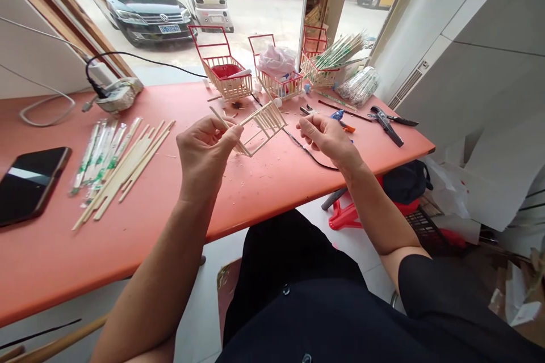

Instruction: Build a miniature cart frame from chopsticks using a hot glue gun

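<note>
Holding a small frame of wooden sticks (263,127) above the orange table (272,181), the left hand (206,150) is seen with thumb and fingers pressed together on the frame's near-left corner, so that the piece is pinched there and hangs in the air, tilted, between the two hands. The right hand (326,135) is kept apart from the frame, just to its right; its fingers are curled in toward the thumb, and whether anything thin is pinched between them cannot be told.

A risk is judged in that one-corner grip: the frame could be twisted or its joints cracked if the pinch is tightened, and it could be dropped onto the table if the pinch is loosened. A black wire (306,150) lies on the table under the right hand and could be snagged by a wrist.

Counted: one unfinished frame is held. Three finished little carts with red handles (223,71) stand far across the table by the window, the middle one filled with white stuff, the right one with long sticks. One heap of chopsticks (119,164), some wrapped and some bare, lies to the left; its number cannot be told exactly. One dark phone (29,184) lies at the far left near edge. One pair of black pliers (387,122) lies to the right, and one white charger block (117,95) with its cables is set at the far left.
</note>
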{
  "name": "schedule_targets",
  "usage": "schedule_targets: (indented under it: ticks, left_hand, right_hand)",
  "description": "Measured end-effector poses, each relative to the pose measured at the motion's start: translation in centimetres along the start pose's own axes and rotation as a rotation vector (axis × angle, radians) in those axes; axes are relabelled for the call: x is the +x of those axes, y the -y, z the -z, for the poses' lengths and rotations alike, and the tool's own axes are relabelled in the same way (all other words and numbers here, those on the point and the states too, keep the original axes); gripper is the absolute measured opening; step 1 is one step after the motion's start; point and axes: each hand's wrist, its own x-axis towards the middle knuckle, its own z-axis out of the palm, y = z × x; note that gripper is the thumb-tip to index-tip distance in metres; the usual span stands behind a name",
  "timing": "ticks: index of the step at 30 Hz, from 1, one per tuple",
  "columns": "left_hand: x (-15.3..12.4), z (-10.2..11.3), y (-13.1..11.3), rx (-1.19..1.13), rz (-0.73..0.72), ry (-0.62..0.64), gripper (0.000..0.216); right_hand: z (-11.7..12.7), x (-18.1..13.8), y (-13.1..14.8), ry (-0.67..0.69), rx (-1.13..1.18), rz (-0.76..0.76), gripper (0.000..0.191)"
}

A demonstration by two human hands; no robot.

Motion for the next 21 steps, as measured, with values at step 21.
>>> schedule_targets:
  ticks: [21]
  left_hand:
    - [1.5,4.4,-1.0,0.136,0.080,0.286,0.031]
  right_hand:
    - [-4.0,2.7,0.1,0.113,0.000,0.492,0.058]
